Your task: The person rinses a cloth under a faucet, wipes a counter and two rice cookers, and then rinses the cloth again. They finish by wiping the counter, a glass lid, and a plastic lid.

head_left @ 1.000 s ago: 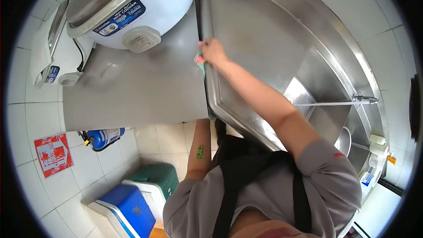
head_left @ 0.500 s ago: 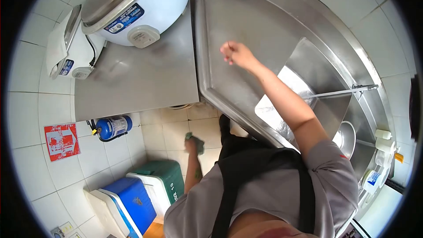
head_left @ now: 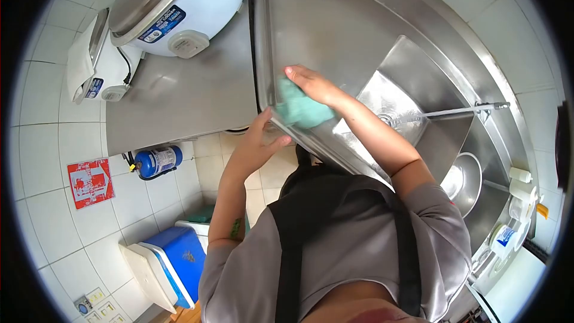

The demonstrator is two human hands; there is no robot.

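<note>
Nearest the camera are the person's grey shirt [head_left: 359, 245] and the black apron straps [head_left: 290, 263] crossing it. The left hand [head_left: 260, 137] is raised from below to the front rim of the stainless-steel sink counter [head_left: 335, 18]. It is open, with fingers spread and the palm turned up under the edge, and grasps nothing. Whether it actually touches the rim cannot be told. Just above it, the crumpled teal cloth [head_left: 302, 112] lies on the counter's near corner, right at the raised lip. The right hand [head_left: 311, 84] rests on top of the cloth, fingers curled over its upper end, gripping it against the metal. Beyond the right forearm the counter drops into a deep steel basin [head_left: 397, 63], with a thin steel tap pipe [head_left: 448, 112] reaching across it. A round steel bowl [head_left: 463, 179] sits further along to the right. To the left of the sink, and lower than it, stands a flat steel table [head_left: 179, 101] carrying a large white rice cooker with a metal lid [head_left: 197, 6]. On the tiled floor below are a blue gas cylinder [head_left: 156, 160] and a blue-and-white cooler box [head_left: 179, 260].
</note>
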